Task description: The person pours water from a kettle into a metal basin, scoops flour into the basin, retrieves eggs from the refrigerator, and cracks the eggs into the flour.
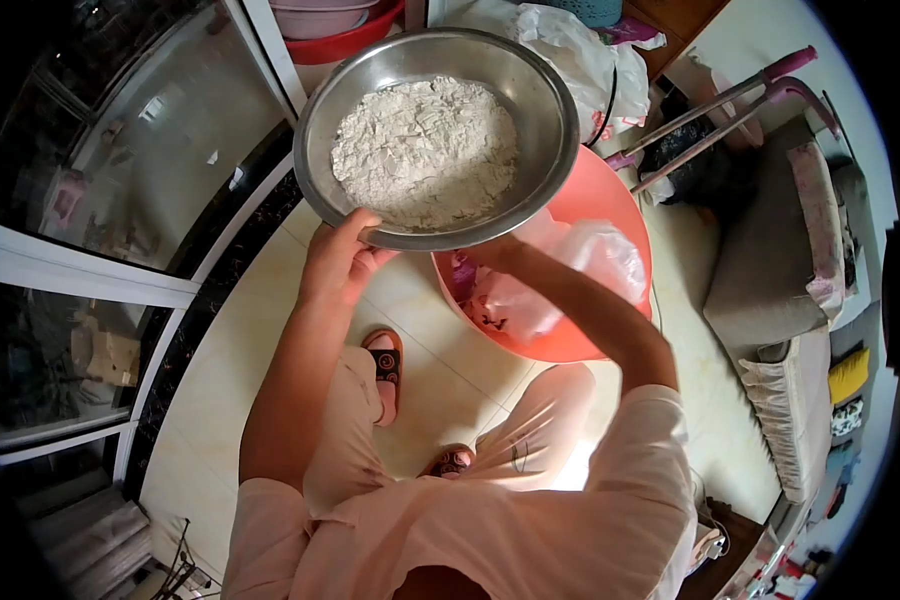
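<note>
Metal bowl [535, 100] holds powder [425, 150]; left fingers [356, 228] pinch its rim [430, 242]; right hand [495, 252], can't tell.

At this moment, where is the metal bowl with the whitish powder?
In the head view, the metal bowl is at the upper centre, its near rim gripped by the left hand; its lower right side hides part of the pink basin.

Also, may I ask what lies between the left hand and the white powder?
Part of the metal bowl: in the head view, its rim and a strip of inner wall separate the left hand from the white powder.
</note>
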A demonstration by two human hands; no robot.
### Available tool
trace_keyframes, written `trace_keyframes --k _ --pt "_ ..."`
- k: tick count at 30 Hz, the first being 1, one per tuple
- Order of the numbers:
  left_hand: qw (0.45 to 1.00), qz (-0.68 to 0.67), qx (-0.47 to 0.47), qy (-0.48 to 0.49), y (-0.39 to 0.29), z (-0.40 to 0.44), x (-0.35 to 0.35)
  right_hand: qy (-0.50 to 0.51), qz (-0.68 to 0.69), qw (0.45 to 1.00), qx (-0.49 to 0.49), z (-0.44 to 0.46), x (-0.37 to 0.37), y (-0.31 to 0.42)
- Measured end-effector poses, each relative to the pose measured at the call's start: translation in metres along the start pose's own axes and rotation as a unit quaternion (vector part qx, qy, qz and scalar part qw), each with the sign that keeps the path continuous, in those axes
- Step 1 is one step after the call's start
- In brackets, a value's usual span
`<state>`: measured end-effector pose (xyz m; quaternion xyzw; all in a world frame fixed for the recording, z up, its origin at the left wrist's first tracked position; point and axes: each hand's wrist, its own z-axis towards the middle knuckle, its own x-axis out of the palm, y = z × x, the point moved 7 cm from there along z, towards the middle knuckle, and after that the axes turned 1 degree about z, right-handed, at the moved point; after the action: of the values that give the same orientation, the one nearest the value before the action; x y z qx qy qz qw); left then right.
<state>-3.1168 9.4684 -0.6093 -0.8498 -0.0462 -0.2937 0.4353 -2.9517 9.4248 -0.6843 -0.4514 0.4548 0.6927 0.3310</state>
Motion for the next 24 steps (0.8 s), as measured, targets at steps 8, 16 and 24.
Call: trace_keyframes --k 8,16,24 --pt "1.0 0.016 -0.003 0.025 0.002 0.01 -0.006 0.106 -0.122 0.98 0.118 -0.099 -0.048 -0.107" --pt "0.999 0.025 0.0 0.026 -0.001 0.003 -0.005 0.047 -0.152 0.925 0.345 -0.117 -0.008 -0.201" --pt "1.0 0.019 -0.002 0.014 0.001 0.012 -0.011 -0.147 -0.151 0.928 0.307 -0.17 -0.168 -0.018"
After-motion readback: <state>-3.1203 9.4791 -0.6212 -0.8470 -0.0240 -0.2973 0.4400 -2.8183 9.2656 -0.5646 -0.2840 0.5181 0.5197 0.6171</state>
